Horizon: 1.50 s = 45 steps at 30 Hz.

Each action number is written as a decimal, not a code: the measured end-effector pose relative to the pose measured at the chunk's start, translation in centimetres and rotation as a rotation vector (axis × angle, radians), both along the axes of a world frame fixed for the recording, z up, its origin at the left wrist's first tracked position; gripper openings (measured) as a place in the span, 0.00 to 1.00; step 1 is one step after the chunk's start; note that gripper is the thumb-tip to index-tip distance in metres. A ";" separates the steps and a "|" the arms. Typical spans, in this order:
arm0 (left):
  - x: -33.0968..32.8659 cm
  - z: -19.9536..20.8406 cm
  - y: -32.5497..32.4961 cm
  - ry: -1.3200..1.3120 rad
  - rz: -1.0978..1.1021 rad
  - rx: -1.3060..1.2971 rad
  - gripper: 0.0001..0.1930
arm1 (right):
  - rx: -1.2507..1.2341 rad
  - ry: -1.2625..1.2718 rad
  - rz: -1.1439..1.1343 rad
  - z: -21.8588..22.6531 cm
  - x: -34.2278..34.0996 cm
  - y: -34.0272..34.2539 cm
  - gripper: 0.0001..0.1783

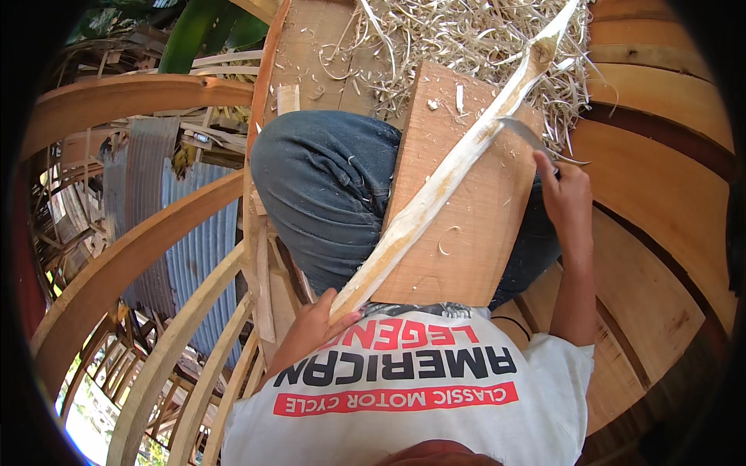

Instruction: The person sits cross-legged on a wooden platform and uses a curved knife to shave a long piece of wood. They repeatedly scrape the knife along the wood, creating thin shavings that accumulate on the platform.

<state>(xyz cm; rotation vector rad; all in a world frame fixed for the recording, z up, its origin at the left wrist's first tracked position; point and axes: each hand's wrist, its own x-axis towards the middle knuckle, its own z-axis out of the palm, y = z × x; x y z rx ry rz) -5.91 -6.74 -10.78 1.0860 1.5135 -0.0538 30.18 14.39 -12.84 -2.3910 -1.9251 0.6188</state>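
Observation:
A long pale stick [444, 189], partly peeled with tan streaks, runs slantwise from my lap up to the far right. Its near end is gripped in my left hand [320, 322], close to my waist. My right hand [567, 190] is closed round the handle of a curved knife, thumb laid along it. The knife's blade [522, 132] meets or nearly meets the stick's right edge at about its upper middle. Beneath the stick, a flat wooden board [466, 248] rests across my lap, with a few curled shavings on it.
A heap of pale wood shavings [474, 35] covers the planks beyond the board. Curved wooden ribs [140, 256] rise on the left, with corrugated metal sheets [186, 225] behind them. On the right stands a wall of curved planks [660, 179].

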 end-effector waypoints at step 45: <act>3.1 4.7 2.1 0.078 -0.020 -0.031 0.12 | 0.064 0.238 0.266 0.7 -4.1 -10.2 0.31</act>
